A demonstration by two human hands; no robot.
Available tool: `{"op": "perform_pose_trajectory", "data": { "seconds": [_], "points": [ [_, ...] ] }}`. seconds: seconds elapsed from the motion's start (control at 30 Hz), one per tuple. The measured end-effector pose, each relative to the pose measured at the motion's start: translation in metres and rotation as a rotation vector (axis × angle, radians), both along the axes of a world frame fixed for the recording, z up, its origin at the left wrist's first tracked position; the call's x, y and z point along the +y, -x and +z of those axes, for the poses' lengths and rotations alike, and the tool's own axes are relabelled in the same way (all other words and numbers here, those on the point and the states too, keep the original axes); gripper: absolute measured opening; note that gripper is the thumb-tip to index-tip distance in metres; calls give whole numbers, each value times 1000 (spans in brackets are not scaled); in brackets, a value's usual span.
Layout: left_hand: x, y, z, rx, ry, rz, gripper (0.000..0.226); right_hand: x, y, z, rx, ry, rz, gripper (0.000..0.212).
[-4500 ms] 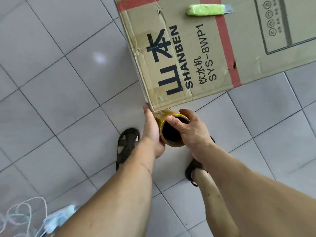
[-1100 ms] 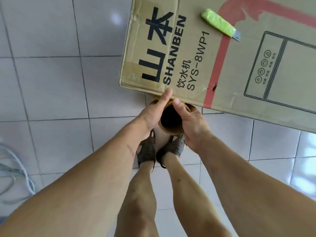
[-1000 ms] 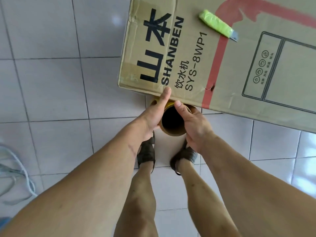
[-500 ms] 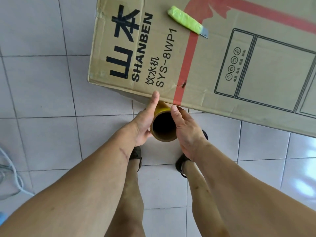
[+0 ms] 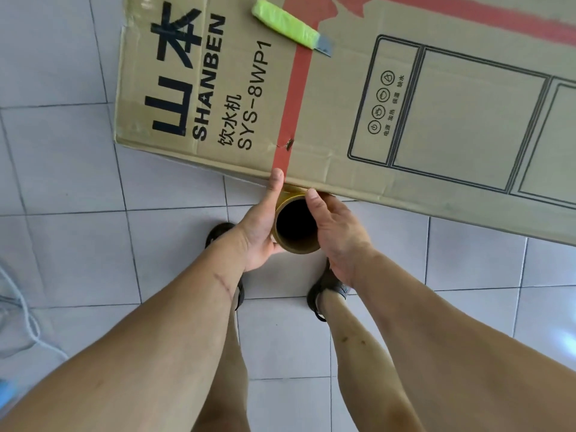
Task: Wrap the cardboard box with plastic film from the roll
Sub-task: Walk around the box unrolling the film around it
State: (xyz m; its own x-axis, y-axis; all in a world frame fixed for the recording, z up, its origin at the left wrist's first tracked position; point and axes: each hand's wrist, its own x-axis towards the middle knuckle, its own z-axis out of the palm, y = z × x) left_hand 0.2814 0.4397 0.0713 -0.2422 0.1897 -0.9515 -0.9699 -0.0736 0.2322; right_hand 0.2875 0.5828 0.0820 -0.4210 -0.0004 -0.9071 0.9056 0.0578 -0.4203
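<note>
Centre of frame: left hand (image 5: 260, 226) and right hand (image 5: 338, 232) both grasping the film roll (image 5: 296, 226) beneath the cardboard box (image 5: 343, 104), upper frame, carrying a green knife (image 5: 288, 24).

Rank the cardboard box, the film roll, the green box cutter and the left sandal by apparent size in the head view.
1. cardboard box, by far the largest, running out of frame.
2. green box cutter and film roll: look similar; the roll is half hidden by both hands, so unranked.
3. left sandal, mostly hidden behind the forearm.
</note>
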Motion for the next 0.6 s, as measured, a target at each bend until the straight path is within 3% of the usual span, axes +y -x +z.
{"op": "perform_pose_trajectory", "data": {
  "seconds": [0.1,0.2,0.23,0.37,0.53,0.6],
  "points": [
    [9,-2,3,8,40,-15,111,6,0,0,-2,10,-5,46],
    [12,4,3,75,178,-49,77,5,1,1,-29,43,-51,52],
    [15,5,4,76,188,-59,76,8,1,0,-42,53,-58,55],
    [26,10,7,19,104,-110,108,20,-5,-3,-66,57,-56,68],
    [27,6,12,-41,127,-196,114,28,-20,3,-51,91,6,53],
    [28,3,10,-38,156,-136,115,27,-25,5,-51,96,5,53]
  ]
}}
